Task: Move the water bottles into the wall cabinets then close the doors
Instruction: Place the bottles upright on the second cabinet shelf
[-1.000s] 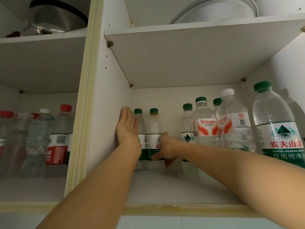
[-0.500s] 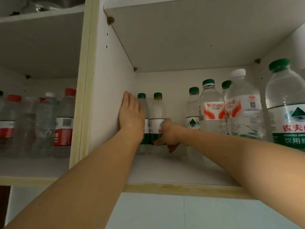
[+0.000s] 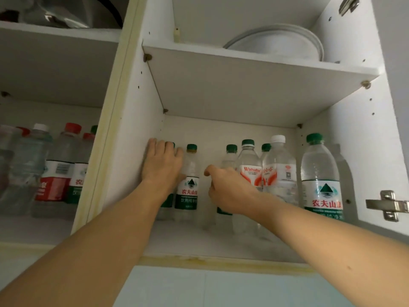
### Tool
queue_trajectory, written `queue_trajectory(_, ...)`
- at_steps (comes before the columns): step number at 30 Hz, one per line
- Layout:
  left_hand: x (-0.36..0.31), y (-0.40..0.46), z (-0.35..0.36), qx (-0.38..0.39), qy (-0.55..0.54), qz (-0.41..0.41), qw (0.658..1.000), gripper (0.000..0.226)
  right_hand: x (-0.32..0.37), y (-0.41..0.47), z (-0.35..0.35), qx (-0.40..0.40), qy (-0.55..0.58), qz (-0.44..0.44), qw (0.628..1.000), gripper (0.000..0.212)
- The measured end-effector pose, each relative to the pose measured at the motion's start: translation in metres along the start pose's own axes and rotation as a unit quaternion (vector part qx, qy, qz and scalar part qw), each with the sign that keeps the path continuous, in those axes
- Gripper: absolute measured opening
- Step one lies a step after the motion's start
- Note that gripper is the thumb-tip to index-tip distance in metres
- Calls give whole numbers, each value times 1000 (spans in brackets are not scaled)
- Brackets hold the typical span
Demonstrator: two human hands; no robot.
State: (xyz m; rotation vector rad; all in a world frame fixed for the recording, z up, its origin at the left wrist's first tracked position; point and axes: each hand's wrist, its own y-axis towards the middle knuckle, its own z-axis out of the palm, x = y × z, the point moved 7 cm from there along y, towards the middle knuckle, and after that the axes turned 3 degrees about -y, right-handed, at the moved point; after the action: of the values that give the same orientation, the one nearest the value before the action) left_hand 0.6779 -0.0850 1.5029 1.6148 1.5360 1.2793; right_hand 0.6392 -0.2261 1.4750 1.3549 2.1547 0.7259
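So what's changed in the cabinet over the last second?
The right hand has come off the green-label bottle and drawn back to the right, fingers loosely curled, holding nothing. The left hand stays flat at the cabinet's left wall. The bottles stand as before; the camera angle has shifted.

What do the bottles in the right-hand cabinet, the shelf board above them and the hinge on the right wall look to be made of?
Bottles, such as the large green-capped bottle: clear thin plastic, since the back wall shows through, with printed film labels. Shelf board: probably white laminated particleboard, smooth and matte, resting on small pegs. Hinge: bare metal, shiny silver.
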Motion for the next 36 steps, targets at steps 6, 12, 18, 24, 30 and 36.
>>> queue_trajectory(6, -38, -7, 37, 135, -6, 161, 978, 104, -7, -51, -35, -119, -91, -42, 988, 28)
queue_trajectory(12, -41, -9, 48, 169, 65, 163, 970, 107, -59, -106, -50, -225, -131, 107, 960, 78)
queue_trajectory(18, -38, -10, 47, 177, 83, 143, 970, 106, -85, -125, -44, -229, -163, 159, 946, 91)
queue_trajectory(24, -39, -10, 47, 192, 57, 126, 972, 108, -84, -130, -48, -278, -158, 145, 937, 89)
queue_trajectory(30, -41, -6, 50, 194, 69, 113, 972, 112, -99, -146, -55, -306, -129, 167, 928, 91)
queue_trajectory(36, -38, 2, 45, 177, -59, 91, 978, 120, -137, -170, -48, -254, -38, 247, 934, 108)
